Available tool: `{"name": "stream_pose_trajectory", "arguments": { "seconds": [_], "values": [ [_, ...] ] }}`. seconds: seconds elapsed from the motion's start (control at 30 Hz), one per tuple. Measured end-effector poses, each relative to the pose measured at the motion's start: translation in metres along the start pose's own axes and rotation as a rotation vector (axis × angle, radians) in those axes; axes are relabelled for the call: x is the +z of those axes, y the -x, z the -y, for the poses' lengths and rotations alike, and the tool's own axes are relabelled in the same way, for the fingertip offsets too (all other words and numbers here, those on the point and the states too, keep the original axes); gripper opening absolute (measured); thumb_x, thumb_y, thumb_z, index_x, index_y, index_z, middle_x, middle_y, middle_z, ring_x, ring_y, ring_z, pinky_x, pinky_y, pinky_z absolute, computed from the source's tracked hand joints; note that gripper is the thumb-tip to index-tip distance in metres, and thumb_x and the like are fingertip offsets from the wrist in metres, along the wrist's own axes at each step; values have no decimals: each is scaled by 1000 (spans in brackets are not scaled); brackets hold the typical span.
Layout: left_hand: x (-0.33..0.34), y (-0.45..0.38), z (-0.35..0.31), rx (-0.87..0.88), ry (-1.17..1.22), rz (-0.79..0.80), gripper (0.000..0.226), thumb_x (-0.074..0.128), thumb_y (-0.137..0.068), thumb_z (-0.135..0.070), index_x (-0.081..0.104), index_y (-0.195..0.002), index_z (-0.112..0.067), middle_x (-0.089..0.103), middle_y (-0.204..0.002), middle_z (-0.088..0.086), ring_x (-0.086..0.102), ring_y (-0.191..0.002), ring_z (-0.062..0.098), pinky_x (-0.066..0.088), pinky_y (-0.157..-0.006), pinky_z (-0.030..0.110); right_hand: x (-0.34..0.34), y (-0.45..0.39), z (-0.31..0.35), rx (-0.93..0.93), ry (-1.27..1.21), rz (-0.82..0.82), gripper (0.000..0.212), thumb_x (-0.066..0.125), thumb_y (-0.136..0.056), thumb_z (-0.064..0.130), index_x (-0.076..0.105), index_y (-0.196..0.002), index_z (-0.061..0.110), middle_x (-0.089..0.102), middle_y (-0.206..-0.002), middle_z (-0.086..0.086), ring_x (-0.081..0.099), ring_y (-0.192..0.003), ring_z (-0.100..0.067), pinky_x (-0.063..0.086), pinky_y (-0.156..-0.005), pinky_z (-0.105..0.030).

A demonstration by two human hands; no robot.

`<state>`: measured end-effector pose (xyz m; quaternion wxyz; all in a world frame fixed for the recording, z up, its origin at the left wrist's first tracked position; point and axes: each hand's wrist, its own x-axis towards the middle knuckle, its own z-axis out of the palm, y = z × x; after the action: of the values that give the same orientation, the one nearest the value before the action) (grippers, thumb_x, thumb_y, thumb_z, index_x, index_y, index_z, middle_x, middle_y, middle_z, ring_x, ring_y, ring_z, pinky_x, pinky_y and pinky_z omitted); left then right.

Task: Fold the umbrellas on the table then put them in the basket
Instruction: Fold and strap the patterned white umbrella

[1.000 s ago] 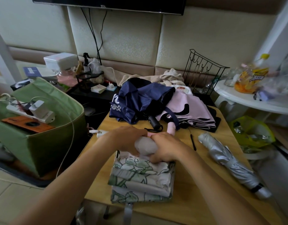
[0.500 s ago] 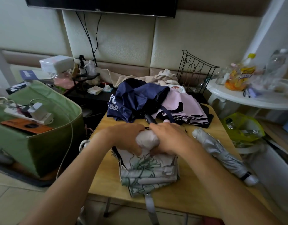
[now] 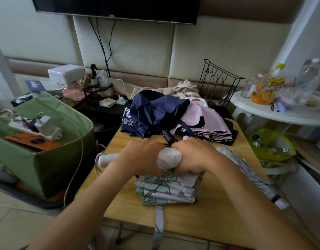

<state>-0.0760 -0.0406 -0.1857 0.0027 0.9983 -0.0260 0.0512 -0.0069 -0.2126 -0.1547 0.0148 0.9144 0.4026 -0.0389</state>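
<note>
So we had the green basket (image 3: pixel 47 156) off to the left, left hand (image 3: pixel 143 157) and right hand (image 3: pixel 193 157) both clamped on the floral umbrella (image 3: pixel 169 190) mid-desk (image 3: pixel 218 210), still rolling it, probably strapping next, silver umbrella (image 3: pixel 252 179) waiting right.

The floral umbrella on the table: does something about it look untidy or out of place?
Yes. The floral umbrella is only half rolled: its pleats lie flat, and its closing strap hangs loose over the table edge. The left hand and right hand grip its bunched top.
</note>
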Motion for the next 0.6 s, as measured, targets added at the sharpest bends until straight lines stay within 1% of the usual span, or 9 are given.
{"name": "stream_pose_trajectory", "arguments": {
  "seconds": [0.1, 0.2, 0.27, 0.3, 0.33, 0.37, 0.43, 0.53, 0.6],
  "values": [
    [-11, 0, 9, -26, 122, 141, 50, 78, -71, -63, 65, -109, -33, 70, -106, -8, 65, -99, 18, 53, -84, 34, 5, 2, 9, -37, 20, -89, 29, 67, -87, 35, 50, -111, 28, 56, -100, 2, 53, -97, -25, 32, -79, -36],
    [-13, -3, 19, -39, 316, 250, 45, 86, -63, -62, 67, -91, -31, 71, -90, -10, 66, -84, 13, 57, -78, 39, 16, 2, 12, -38, 101, -220, 41, 63, -87, 19, 46, -123, 28, 59, -109, 6, 56, -111, -23, 30, -112, -43],
    [-11, -3, 24, -33, 434, 281, 41, 88, -63, -58, 68, -85, -30, 72, -83, -8, 67, -77, 12, 58, -76, 43, 17, 3, 14, 2, 146, -240, 54, 61, -85, 7, 42, -132, 26, 58, -115, 4, 54, -117, -23, 20, -122, -51],
    [-11, -2, 26, -26, 466, 300, 40, 88, -63, -57, 69, -86, -30, 73, -83, -9, 68, -77, 11, 58, -77, 43, 15, 4, 15, 5, 158, -226, 54, 59, -87, 4, 42, -133, 26, 59, -116, 3, 55, -117, -24, 24, -120, -49],
    [-11, -2, 27, -17, 482, 322, 40, 88, -63, -57, 71, -89, -31, 73, -85, -10, 69, -78, 9, 58, -78, 41, 13, 5, 17, 0, 164, -196, 51, 56, -90, 5, 43, -134, 28, 59, -112, 0, 56, -114, -27, 33, -110, -42],
    [-10, -1, 26, -6, 491, 342, 42, 88, -64, -57, 71, -93, -32, 74, -88, -11, 68, -79, 7, 58, -79, 38, 10, 7, 18, -4, 164, -152, 50, 54, -94, 7, 44, -136, 30, 56, -106, -2, 57, -106, -30, 38, -93, -38],
    [-9, 0, 24, 12, 483, 354, 44, 87, -67, -56, 72, -100, -32, 73, -94, -13, 67, -84, 4, 55, -78, 32, 5, 10, 18, -3, 150, -75, 55, 54, -96, 13, 43, -145, 37, 43, -97, -2, 48, -90, -29, 33, -73, -35],
    [-5, 2, 17, 14, 379, 268, 50, 83, -71, -61, 69, -108, -31, 71, -101, -13, 66, -92, 10, 50, -76, 29, 4, 10, 13, 5, 113, -25, 55, 62, -93, 23, 47, -142, 41, 39, -94, -2, 45, -88, -28, 32, -70, -34],
    [1, 3, 11, 6, 177, 120, 56, 74, -72, -67, 65, -115, -31, 70, -107, -11, 65, -99, 14, 44, -76, 29, 7, 5, 7, 27, 54, 30, 51, 71, -82, 32, 57, -130, 38, 46, -96, -3, 44, -86, -26, 33, -69, -34]
  ]
}}
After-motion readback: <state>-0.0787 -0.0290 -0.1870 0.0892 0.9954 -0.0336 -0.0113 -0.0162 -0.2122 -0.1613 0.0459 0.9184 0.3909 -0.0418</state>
